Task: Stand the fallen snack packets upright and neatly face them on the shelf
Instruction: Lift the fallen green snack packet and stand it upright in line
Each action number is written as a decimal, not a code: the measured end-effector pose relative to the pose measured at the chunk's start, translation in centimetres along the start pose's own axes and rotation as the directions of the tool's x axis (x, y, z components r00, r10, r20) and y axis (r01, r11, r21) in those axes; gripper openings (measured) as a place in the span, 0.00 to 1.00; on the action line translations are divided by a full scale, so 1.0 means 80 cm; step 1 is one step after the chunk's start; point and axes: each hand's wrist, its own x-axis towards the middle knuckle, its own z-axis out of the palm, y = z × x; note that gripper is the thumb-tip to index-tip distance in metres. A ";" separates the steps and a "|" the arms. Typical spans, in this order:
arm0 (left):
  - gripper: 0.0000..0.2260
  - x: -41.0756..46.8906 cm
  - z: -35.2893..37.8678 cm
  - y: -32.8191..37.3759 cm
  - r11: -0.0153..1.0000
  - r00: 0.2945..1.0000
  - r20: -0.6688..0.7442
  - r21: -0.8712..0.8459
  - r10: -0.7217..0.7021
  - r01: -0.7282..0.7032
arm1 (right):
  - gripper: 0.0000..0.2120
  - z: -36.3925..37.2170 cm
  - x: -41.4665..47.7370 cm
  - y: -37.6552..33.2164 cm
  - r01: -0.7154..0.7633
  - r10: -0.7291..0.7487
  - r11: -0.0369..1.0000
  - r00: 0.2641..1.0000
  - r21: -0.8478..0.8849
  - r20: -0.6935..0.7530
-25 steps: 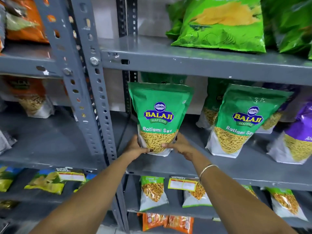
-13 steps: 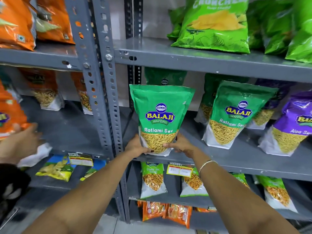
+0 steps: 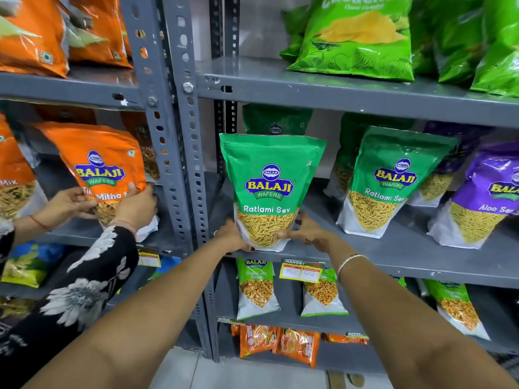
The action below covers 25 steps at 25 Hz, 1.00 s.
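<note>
Rack: a grey metal shelf unit [image 3: 351, 92] with slotted uprights fills the view, split into a left bay and a right bay.
Middle shelf, right bay: the grey board [image 3: 393, 256] carries a row of standing packets, their printed fronts facing out.
Green packet: the Ratlami Sev packet [image 3: 271, 189] stands upright at the near edge of that board, at its left end, just right of the upright, front facing out.
Packet behind: another green packet [image 3: 276, 120] shows above its top, farther back.
Neighbour packets: a second Ratlami Sev packet [image 3: 393, 181] stands to the right, leaning a little back; a purple packet [image 3: 483, 197] stands right of that.
Top shelf: big light-green chip bags [image 3: 362, 37] on the right, orange bags [image 3: 33, 35] on the left.
Lower shelves: small green packets [image 3: 257, 289] and small orange packets [image 3: 280, 345] below; a yellow price tag [image 3: 302, 272] hangs on the board's near edge.
Left hand: the left hand [image 3: 231, 237] grips the green packet's lower left corner, fingers curled round it.
Right hand: the right hand [image 3: 306, 234] grips the lower right corner, thumb on the front; a bangle [image 3: 349, 261] sits on the wrist.
Second person: two other hands [image 3: 134, 206], one arm in a black flowered sleeve [image 3: 81, 293], hold an orange packet [image 3: 98, 169] in the left bay.
</note>
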 end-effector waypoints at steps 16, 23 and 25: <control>0.39 0.033 0.154 0.285 0.904 0.968 -0.028 -0.351 0.250 -0.244 | 0.41 -0.328 -0.015 0.138 -0.051 0.079 0.994 0.947 0.096 -0.313; 0.35 0.045 0.183 0.313 0.822 0.986 -0.159 -0.553 0.051 -0.132 | 0.37 -0.321 0.037 0.158 0.092 -0.082 0.943 0.996 0.319 -0.045; 0.40 0.043 0.191 0.305 0.824 0.983 -0.180 -0.550 0.042 -0.136 | 0.43 -0.318 0.032 0.166 0.078 -0.069 0.947 0.997 0.312 -0.041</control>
